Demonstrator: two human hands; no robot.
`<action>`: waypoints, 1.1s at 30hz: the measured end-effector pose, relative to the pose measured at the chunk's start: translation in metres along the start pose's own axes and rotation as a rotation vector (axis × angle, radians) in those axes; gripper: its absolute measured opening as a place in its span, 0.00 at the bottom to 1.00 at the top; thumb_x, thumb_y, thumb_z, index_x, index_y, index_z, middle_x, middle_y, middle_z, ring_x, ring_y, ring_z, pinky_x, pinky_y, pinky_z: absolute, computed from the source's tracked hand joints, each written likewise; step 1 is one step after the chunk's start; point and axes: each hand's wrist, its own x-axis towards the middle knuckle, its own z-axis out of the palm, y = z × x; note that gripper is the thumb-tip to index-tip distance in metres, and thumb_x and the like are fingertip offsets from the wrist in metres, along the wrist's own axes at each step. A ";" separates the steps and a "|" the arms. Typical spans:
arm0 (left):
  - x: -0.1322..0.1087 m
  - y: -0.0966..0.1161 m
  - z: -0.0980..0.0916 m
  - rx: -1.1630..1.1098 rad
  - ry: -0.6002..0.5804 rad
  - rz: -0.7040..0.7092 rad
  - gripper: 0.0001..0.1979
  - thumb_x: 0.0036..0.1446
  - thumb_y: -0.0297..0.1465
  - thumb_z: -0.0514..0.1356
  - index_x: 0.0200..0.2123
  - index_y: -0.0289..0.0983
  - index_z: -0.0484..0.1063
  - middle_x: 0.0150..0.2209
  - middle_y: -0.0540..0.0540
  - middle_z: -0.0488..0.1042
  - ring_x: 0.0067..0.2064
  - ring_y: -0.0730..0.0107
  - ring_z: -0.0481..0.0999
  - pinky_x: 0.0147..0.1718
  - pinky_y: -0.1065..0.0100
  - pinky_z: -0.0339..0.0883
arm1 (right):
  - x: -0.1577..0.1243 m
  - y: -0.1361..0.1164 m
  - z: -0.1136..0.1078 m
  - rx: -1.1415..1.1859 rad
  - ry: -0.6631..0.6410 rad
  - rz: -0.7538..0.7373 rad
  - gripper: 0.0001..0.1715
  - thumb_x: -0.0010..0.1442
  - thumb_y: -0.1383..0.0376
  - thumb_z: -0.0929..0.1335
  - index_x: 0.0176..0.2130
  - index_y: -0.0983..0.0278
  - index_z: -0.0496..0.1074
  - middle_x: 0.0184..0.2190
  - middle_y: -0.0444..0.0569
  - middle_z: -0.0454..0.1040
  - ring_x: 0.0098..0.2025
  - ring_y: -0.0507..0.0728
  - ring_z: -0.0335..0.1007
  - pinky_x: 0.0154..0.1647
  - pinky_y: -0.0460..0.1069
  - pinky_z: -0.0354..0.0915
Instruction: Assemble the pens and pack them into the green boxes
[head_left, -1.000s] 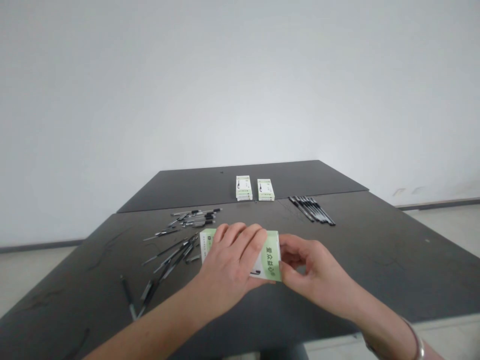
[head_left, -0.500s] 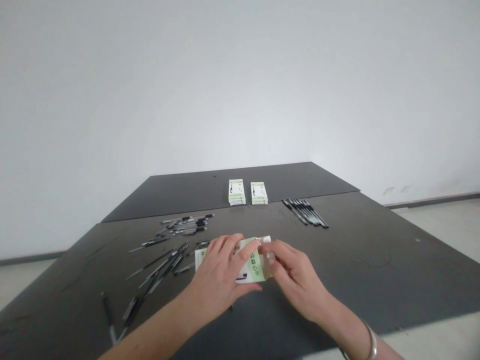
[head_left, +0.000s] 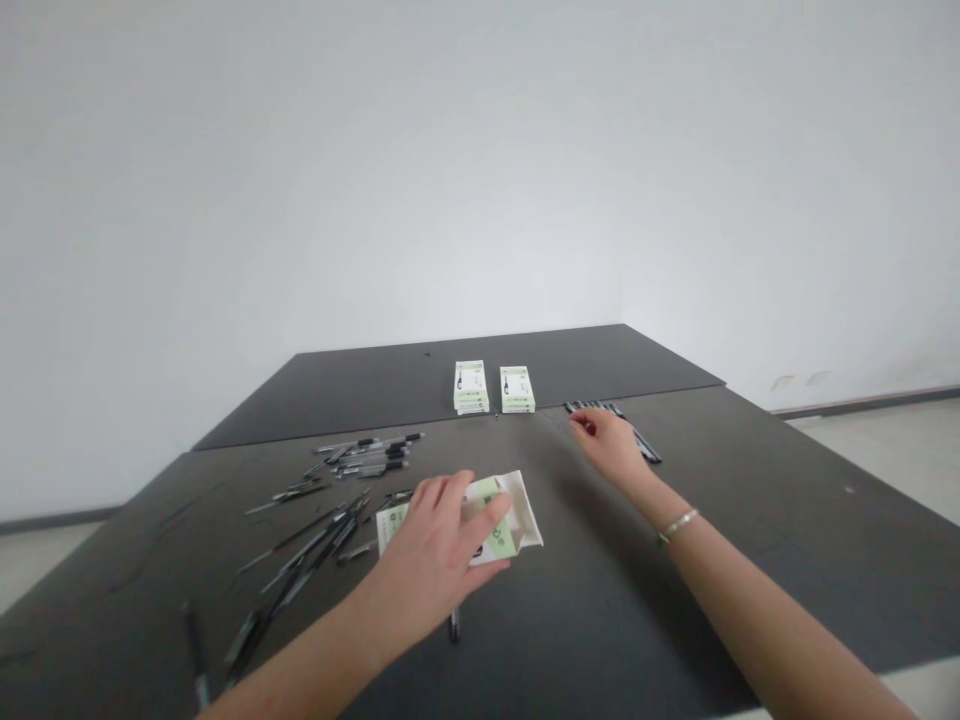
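Note:
My left hand point(head_left: 442, 535) is wrapped round a white and green pen box point(head_left: 491, 550), whose end faces right with its flaps spread apart. Printing with a pen picture shows between the fingers. Farther off, my right hand point(head_left: 606, 445) hangs over a neat row of black pens point(head_left: 646, 447), its fingers curled in. Whether it holds anything is hidden. Part of the row is covered by that hand. One dark pen tip point(head_left: 454, 627) sticks out below my left hand.
Two short stacks of similar boxes, the left stack point(head_left: 471, 388) and the right stack point(head_left: 517, 390), stand farther back. Loose pens point(head_left: 367, 455) lie scattered on the left of the dark table point(head_left: 750, 520). A pale wall point(head_left: 480, 180) rises behind the table.
My right hand has left the box's end and moved up and right to the row of pens. The box's flaps now stand out. My left hand keeps hold of the box.

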 end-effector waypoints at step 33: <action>-0.001 0.010 -0.005 -0.162 0.097 -0.155 0.39 0.54 0.42 0.64 0.64 0.42 0.50 0.54 0.38 0.64 0.54 0.49 0.66 0.51 0.50 0.63 | -0.100 -0.077 -0.016 0.780 0.127 -0.257 0.22 0.65 0.65 0.62 0.58 0.60 0.60 0.36 0.48 0.73 0.32 0.53 0.70 0.31 0.47 0.68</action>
